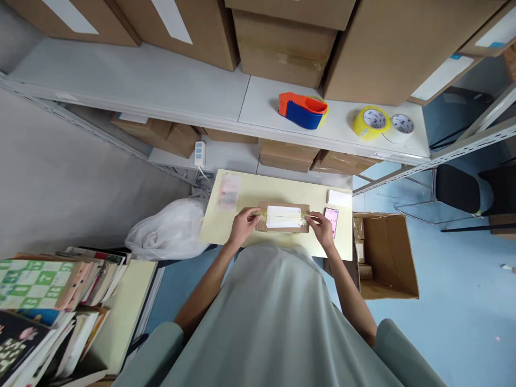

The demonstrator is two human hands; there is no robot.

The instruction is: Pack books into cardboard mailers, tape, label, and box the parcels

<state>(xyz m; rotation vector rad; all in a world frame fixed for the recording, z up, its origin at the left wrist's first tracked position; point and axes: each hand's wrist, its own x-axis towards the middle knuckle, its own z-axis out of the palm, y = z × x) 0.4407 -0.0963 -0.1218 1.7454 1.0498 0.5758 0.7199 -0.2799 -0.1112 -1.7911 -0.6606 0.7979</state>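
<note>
A small brown cardboard box (262, 206) lies on the pale yellow table (217, 231) in front of my body. A white label (283, 217) covers most of its top, and yellowish clear tape shows at both ends. Between my fingertips a thin line crosses the label; whether it is a tape edge or a string, I cannot tell. My left hand (243, 226) grips the box's left end with bent fingers. At the right end, my right hand (321, 228) has its thumb and fingers closed on the box. Right of that hand lies a phone (331, 219) with a lit pink screen.
Above the table, a shelf (181, 91) carries large cartons, an orange-and-blue tape dispenser (303, 111) and tape rolls (371, 122). An open carton (391, 258) with small boxes stands at right. A white plastic bag (169, 228) and stacked books (52, 285) are left.
</note>
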